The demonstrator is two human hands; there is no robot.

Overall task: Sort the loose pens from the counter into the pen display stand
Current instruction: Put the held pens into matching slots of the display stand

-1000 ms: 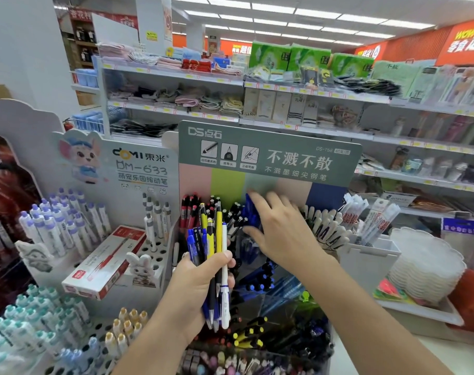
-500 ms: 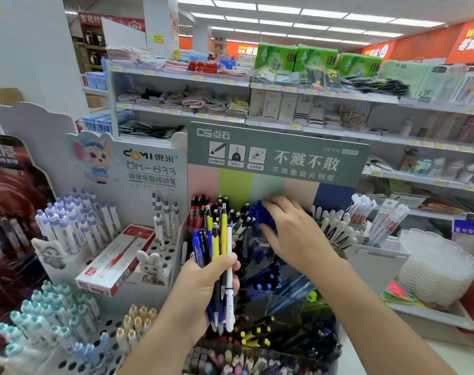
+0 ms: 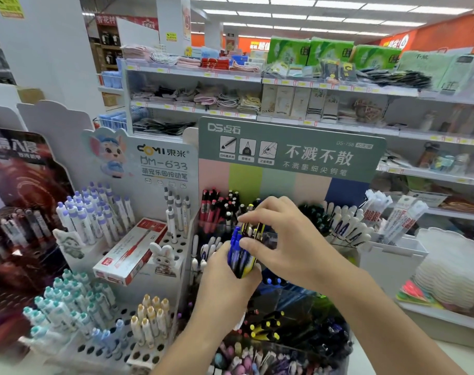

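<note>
My left hand [image 3: 225,280] grips a bundle of pens [image 3: 241,255], blue and yellow-black, held upright in front of the pen display stand [image 3: 290,152] with the green header. My right hand [image 3: 287,239] reaches over the bundle, thumb and fingers pinching the tops of the yellow-black pens. Behind the hands, the stand's clear compartments hold red pens [image 3: 211,212], black pens [image 3: 314,215] and white pens [image 3: 346,228]. Lower compartments hold dark and yellow-tipped pens [image 3: 268,326].
A white DOMI stand [image 3: 160,169] with purple, teal and beige pens stands at the left, with a red-and-white pen box [image 3: 130,253] lying on it. White holders [image 3: 392,255] and a stack of white trays [image 3: 455,266] sit at the right. Store shelves fill the background.
My right hand has left the blue pens at the stand's back and come down onto the bundle. My left hand has moved the bundle right and lower, toward the stand.
</note>
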